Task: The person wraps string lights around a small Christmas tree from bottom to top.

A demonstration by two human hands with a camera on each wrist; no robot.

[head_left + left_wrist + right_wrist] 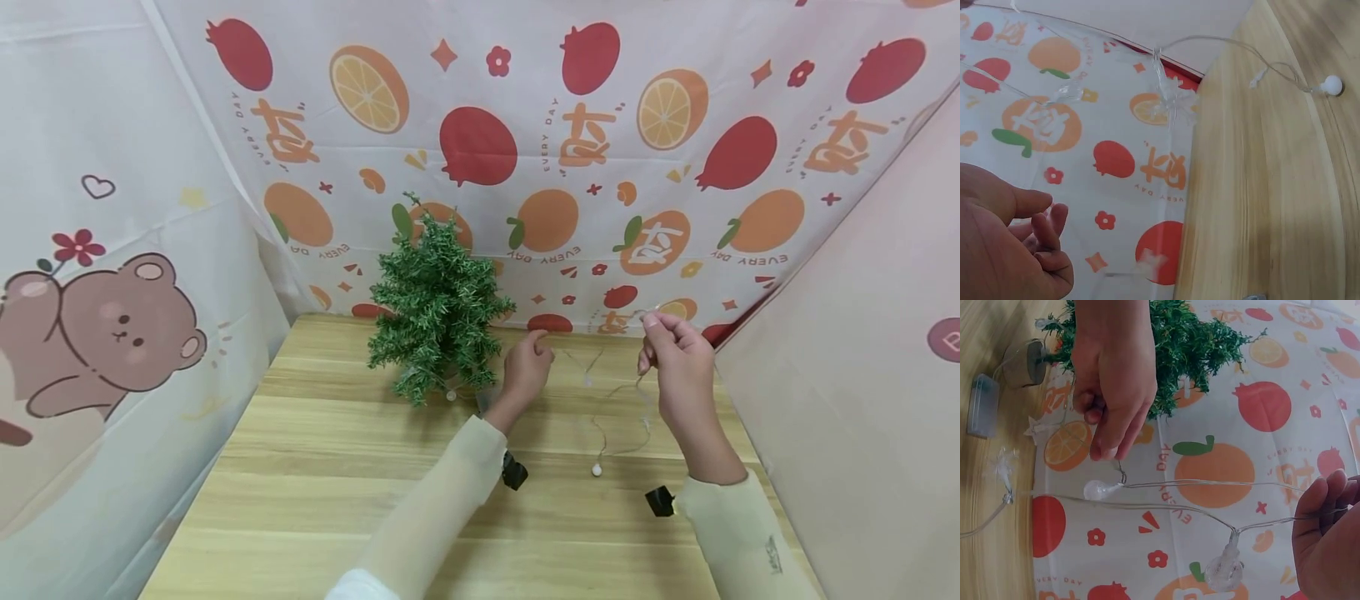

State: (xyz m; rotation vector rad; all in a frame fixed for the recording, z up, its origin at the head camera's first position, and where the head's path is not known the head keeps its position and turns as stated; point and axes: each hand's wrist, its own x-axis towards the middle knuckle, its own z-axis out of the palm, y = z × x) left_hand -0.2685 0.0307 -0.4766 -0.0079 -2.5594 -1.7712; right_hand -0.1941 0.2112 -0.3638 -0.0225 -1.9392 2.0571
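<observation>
My right hand point(681, 362) is raised over the right side of the table and pinches the thin wire of a clear string of lights. Left of it, my left hand point(527, 371) holds another stretch of the wire between thumb and fingers. Between the hands, in the right wrist view, hang a round clear bulb point(1224, 573) and a smaller bulb point(1096, 490). A white bulb point(597, 470) rests on the wood. Beside my left hand stands a small green artificial tree point(438, 308), with another bulb point(451, 396) near its foot.
A clear battery box point(983, 406) lies near the tree's round base point(1024, 364). The wooden table point(300, 467) meets a fruit-print cloth point(517, 225) at its back. Side walls stand left and right. A black wrist camera point(660, 502) sits by the right sleeve.
</observation>
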